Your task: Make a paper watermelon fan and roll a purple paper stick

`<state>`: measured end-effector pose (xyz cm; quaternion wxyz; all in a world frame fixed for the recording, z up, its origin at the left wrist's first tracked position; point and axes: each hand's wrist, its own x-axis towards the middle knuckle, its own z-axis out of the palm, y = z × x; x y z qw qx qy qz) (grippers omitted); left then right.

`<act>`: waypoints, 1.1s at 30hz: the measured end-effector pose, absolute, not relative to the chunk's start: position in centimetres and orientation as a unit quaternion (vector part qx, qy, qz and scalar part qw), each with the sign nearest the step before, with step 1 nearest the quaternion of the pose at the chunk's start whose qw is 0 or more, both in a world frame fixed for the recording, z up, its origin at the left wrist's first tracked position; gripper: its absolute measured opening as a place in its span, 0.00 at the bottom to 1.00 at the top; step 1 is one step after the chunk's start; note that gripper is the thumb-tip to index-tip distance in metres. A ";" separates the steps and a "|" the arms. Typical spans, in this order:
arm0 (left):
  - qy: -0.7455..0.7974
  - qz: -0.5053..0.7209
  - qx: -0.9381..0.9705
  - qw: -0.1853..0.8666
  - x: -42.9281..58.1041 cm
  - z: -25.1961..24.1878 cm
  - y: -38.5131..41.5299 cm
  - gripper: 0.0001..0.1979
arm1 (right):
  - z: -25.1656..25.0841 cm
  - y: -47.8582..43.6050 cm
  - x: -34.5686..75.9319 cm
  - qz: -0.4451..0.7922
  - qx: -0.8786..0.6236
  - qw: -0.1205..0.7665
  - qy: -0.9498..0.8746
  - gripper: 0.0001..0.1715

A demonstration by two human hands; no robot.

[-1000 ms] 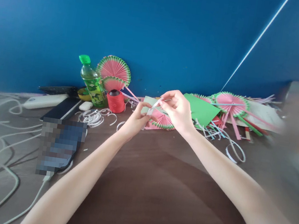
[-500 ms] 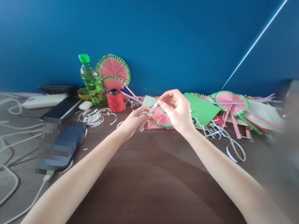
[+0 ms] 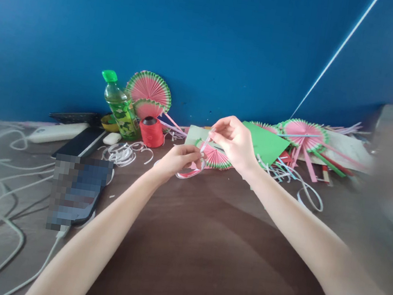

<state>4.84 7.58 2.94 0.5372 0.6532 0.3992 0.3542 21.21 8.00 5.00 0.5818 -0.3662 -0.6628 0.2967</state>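
Left hand [image 3: 178, 160] shifts slightly lower; a pale curl [image 3: 188, 175] now shows beneath it

The white strip [image 3: 205, 144] spans the frame's centre, pinched low by the left fingertips and at its top by the right hand [image 3: 233, 139], both nearly closed. It looks light, limp, easily creased; gentle fingertip holds near each end should suit it.

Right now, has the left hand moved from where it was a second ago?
Yes, slightly: judged against the red spool, the top of the left hand now sits lower in the view.
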 end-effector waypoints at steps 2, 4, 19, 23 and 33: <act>0.403 0.332 0.662 0.537 4.8 3.1 7.4 0.09 | 4.9 8.1 21.2 0.305 -0.370 0.578 -0.661 0.09; 0.396 0.305 0.672 0.546 4.8 3.3 7.3 0.08 | 4.7 8.2 21.2 0.315 -0.367 0.574 -0.661 0.11; 0.364 0.169 0.734 0.548 3.7 5.7 6.5 0.12 | 4.2 10.3 22.9 0.267 -0.394 0.661 -0.581 0.07; 0.446 0.209 0.749 0.443 1.7 5.6 7.8 0.22 | 4.3 10.9 24.2 0.309 -0.435 0.591 -0.605 0.07; 0.567 -0.039 0.796 0.207 0.7 3.8 9.0 0.06 | 2.3 11.5 24.8 0.166 -0.663 0.106 -0.723 0.18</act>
